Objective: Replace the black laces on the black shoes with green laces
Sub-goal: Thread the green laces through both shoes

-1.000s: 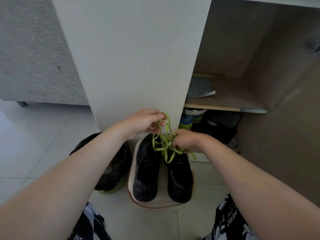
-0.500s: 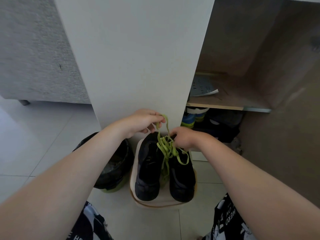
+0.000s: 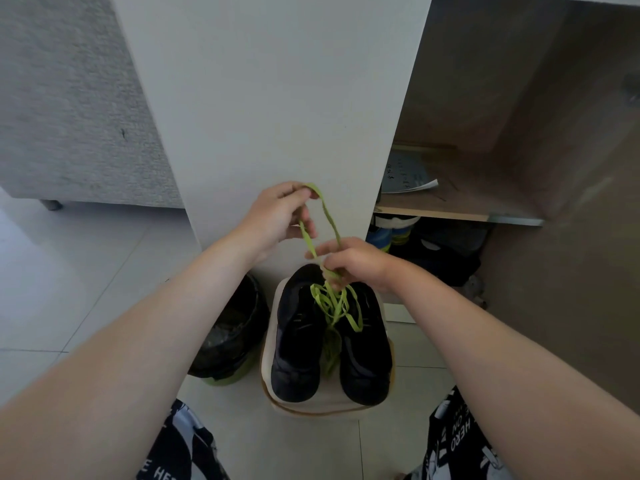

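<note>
- At the far left, a grey upholstered sofa (image 3: 69, 116) stands on a pale tiled floor (image 3: 52, 289).
- Near centre-left, a bin lined with a black bag (image 3: 228, 334) sits on the floor just left of the shoes.
- Above the bin, the left hand (image 3: 280, 216) is raised in front of a white cabinet panel (image 3: 270, 98). Its fingers are curled, and the fingertips and thumb pinch the top of a loop of green laces (image 3: 332, 303).
- From that pinch the loop drops down and to the right into the other hand. The rest of the laces hang in a loose tangle between the two shoes.
- Below, two black shoes stand side by side on a pale low stool (image 3: 311, 408), toes pointing near. The left shoe (image 3: 298, 344) and the right shoe (image 3: 367, 355) almost touch. They are too dark to tell whether black laces are threaded in them.
- Just above the far end of the right shoe, the right hand (image 3: 349, 261) has its fingers curled tightly round the bunched laces.
- To the right, an open cabinet has a wooden shelf (image 3: 450, 209) with a printed booklet (image 3: 408, 174) lying on it. Other footwear (image 3: 394, 233) is stored under the shelf.
</note>
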A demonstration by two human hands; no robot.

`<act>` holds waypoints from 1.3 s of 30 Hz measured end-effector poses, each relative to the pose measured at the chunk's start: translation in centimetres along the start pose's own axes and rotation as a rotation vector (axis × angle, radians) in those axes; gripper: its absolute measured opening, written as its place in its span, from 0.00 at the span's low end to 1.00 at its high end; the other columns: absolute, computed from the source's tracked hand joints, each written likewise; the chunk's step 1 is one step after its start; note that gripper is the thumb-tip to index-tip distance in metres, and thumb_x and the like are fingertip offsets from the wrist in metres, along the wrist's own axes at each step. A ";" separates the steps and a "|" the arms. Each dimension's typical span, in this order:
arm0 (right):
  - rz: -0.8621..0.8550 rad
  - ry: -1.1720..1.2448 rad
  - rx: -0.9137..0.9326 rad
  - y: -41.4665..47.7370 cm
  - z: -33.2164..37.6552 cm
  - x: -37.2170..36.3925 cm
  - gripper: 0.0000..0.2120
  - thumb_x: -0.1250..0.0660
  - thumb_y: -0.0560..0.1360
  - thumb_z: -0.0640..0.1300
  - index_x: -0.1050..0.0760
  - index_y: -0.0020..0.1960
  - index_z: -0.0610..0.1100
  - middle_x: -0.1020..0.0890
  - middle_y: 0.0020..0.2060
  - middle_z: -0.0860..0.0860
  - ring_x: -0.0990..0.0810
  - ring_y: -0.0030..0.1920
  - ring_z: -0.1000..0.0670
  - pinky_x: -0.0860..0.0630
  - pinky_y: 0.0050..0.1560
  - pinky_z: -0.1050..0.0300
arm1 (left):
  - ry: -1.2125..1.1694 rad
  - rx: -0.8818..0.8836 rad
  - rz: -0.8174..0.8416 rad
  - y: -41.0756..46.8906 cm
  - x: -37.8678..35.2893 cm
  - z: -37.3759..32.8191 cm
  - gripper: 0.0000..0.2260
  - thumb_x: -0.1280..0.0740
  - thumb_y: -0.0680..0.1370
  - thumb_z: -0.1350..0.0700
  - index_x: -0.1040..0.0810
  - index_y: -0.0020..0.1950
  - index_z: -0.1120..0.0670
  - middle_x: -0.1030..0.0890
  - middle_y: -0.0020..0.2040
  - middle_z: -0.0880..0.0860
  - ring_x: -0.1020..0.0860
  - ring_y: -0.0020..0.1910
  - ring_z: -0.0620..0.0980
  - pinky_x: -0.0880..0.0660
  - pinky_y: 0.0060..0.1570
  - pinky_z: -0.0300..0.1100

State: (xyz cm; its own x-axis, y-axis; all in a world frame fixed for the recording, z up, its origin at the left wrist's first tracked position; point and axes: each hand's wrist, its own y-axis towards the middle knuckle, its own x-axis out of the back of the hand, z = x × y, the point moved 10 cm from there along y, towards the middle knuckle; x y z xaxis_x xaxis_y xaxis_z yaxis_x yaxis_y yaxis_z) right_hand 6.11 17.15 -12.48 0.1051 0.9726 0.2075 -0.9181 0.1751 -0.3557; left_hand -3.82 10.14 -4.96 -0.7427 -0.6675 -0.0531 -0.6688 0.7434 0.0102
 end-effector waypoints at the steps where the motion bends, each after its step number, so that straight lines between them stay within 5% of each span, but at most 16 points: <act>1: -0.015 -0.046 -0.020 0.0 -0.3 0.2 0.14 0.42 0.81 0.35 0.22 0.62 0.37 0.29 0.27 0.48 0.30 0.28 0.50 0.26 0.40 0.51 | -0.058 0.015 -0.049 0.2 0.8 0.0 0.09 0.41 0.83 0.59 0.23 0.47 0.56 0.30 0.26 0.49 0.27 0.26 0.51 0.25 0.30 0.41; 3: -0.034 -0.142 -0.086 0.1 -1.1 0.7 0.13 0.43 0.83 0.39 0.20 0.57 0.37 0.36 0.25 0.51 0.37 0.25 0.52 0.27 0.35 0.55 | -0.003 0.045 -0.143 0.7 3.0 0.3 0.09 0.41 0.83 0.59 0.24 0.45 0.55 0.35 0.25 0.48 0.35 0.25 0.49 0.36 0.25 0.36; 5: -0.011 -0.213 -0.175 0.0 -2.6 1.2 0.14 0.42 0.84 0.44 0.19 0.54 0.40 0.38 0.24 0.53 0.40 0.24 0.52 0.24 0.33 0.56 | 0.297 0.030 -0.221 1.1 5.6 0.1 0.10 0.40 0.81 0.59 0.24 0.42 0.53 0.35 0.26 0.47 0.38 0.26 0.48 0.42 0.26 0.36; 7: 0.008 -0.269 -0.242 0.1 -3.9 1.8 0.17 0.43 0.84 0.49 0.19 0.54 0.41 0.38 0.24 0.53 0.39 0.23 0.52 0.22 0.34 0.54 | 0.574 0.014 -0.261 1.1 7.4 0.0 0.09 0.38 0.79 0.57 0.23 0.41 0.50 0.30 0.29 0.48 0.34 0.27 0.47 0.40 0.28 0.39; 12: -0.201 -0.550 -0.138 1.3 -3.3 3.6 0.11 0.37 0.80 0.47 0.20 0.60 0.48 0.23 0.37 0.48 0.26 0.33 0.50 0.25 0.30 0.57 | 0.560 0.149 -0.090 0.8 6.1 2.5 0.08 0.43 0.80 0.62 0.24 0.47 0.54 0.26 0.33 0.52 0.31 0.25 0.50 0.36 0.24 0.36; 15: -0.189 -0.599 -0.051 2.7 -3.8 2.0 0.22 0.31 0.77 0.50 0.27 0.70 0.55 0.19 0.57 0.49 0.20 0.53 0.49 0.23 0.53 0.54 | 0.622 0.191 0.042 0.2 3.9 3.6 0.11 0.45 0.78 0.66 0.24 0.47 0.55 0.22 0.37 0.51 0.26 0.28 0.51 0.33 0.25 0.37; 18: -0.080 -0.817 -0.076 3.8 -5.1 -0.4 0.31 0.27 0.73 0.60 0.30 0.74 0.56 0.27 0.71 0.53 0.26 0.68 0.50 0.30 0.68 0.54 | 0.711 0.193 0.102 -0.2 2.5 3.8 0.09 0.44 0.78 0.63 0.26 0.45 0.53 0.19 0.39 0.49 0.25 0.31 0.51 0.36 0.29 0.38; 23: -0.132 -0.874 -0.056 4.4 -4.4 -0.5 0.06 0.26 0.74 0.48 0.14 0.49 0.49 0.14 0.46 0.54 0.18 0.51 0.53 0.21 0.53 0.56 | 0.697 0.166 0.125 -0.2 2.2 3.7 0.06 0.39 0.78 0.54 0.27 0.43 0.54 0.21 0.37 0.48 0.27 0.28 0.49 0.35 0.30 0.40; 27: -0.244 -0.940 -0.122 4.3 -4.7 2.7 0.06 0.30 0.73 0.41 0.15 0.41 0.46 0.15 0.41 0.50 0.18 0.44 0.49 0.19 0.47 0.54 | 0.737 0.088 0.139 0.4 2.3 3.8 0.16 0.38 0.81 0.47 0.26 0.39 0.55 0.24 0.32 0.50 0.29 0.27 0.50 0.30 0.35 0.42; 29: -0.316 -1.002 -0.201 3.5 -5.6 5.2 0.08 0.34 0.72 0.39 0.23 0.35 0.45 0.20 0.36 0.48 0.20 0.39 0.45 0.23 0.38 0.55 | 0.669 0.110 0.141 0.5 2.3 4.1 0.14 0.39 0.82 0.49 0.24 0.40 0.55 0.27 0.30 0.51 0.30 0.28 0.50 0.31 0.32 0.40; 33: -0.287 -0.929 -0.326 2.2 -8.3 7.3 0.06 0.33 0.71 0.41 0.17 0.42 0.43 0.18 0.41 0.50 0.18 0.44 0.46 0.22 0.41 0.57 | 0.659 0.138 0.157 0.3 1.7 4.4 0.13 0.42 0.83 0.54 0.21 0.44 0.53 0.23 0.34 0.49 0.26 0.28 0.46 0.29 0.30 0.37; 37: -0.444 -0.788 -0.074 1.5 -3.8 7.5 0.16 0.36 0.74 0.40 0.16 0.55 0.54 0.24 0.54 0.52 0.23 0.53 0.50 0.24 0.53 0.56 | 0.621 0.157 0.194 0.2 0.6 5.1 0.13 0.43 0.84 0.56 0.21 0.45 0.54 0.21 0.36 0.50 0.25 0.30 0.48 0.28 0.31 0.38; 39: -0.391 -0.655 0.021 1.5 -2.2 5.6 0.16 0.36 0.74 0.40 0.18 0.58 0.53 0.23 0.54 0.52 0.23 0.54 0.50 0.26 0.53 0.56 | 0.582 0.149 0.201 0.1 0.1 5.1 0.12 0.43 0.83 0.57 0.21 0.46 0.55 0.21 0.36 0.50 0.24 0.31 0.49 0.28 0.30 0.38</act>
State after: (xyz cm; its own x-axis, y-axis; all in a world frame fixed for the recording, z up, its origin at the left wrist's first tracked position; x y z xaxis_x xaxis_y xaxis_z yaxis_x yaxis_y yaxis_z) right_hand 6.15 23.17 -13.84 0.1824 0.5495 0.8153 -0.8684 0.4790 -0.1286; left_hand -3.79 10.39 -10.06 -0.7773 -0.3975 0.4876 -0.5341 0.8265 -0.1777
